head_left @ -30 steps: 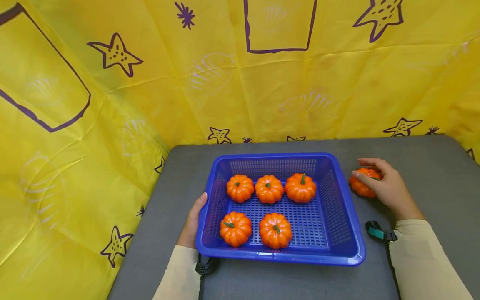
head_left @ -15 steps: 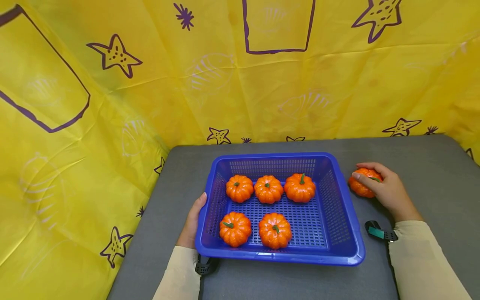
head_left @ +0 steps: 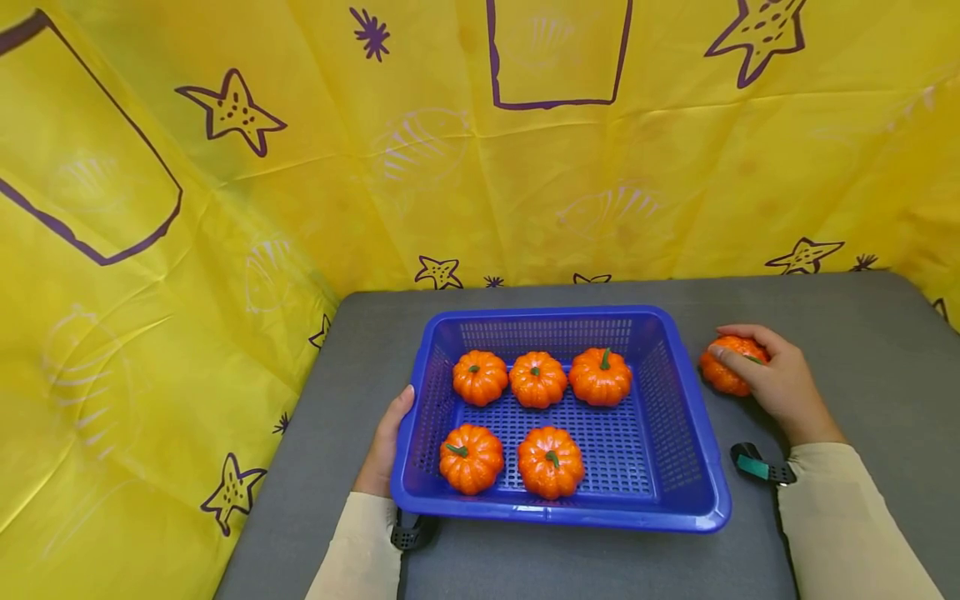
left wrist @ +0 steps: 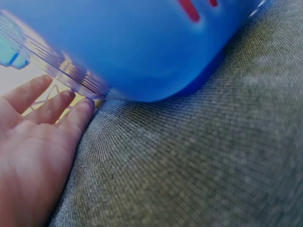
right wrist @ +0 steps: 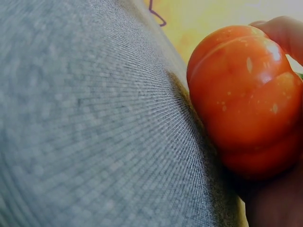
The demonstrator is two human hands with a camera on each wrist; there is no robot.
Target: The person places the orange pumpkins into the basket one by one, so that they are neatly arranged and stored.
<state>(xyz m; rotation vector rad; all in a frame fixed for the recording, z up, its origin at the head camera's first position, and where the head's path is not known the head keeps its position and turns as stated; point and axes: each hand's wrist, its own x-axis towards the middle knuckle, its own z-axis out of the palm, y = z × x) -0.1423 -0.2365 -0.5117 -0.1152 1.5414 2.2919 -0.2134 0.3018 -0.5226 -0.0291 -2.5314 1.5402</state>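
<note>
One orange pumpkin (head_left: 723, 375), ribbed and glossy, is gripped on the table (head_left: 862, 350) just right of the basket (head_left: 675, 367) by the curled right hand (head_left: 776, 379). The left hand (head_left: 384, 446) is laid, apparently straight-fingered, against the basket's left wall. Little is changed from earlier frames.

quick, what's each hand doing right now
Left hand: open, straight fingers resting against the basket side.
Right hand: curled around a pumpkin on the table, holding it.
</note>
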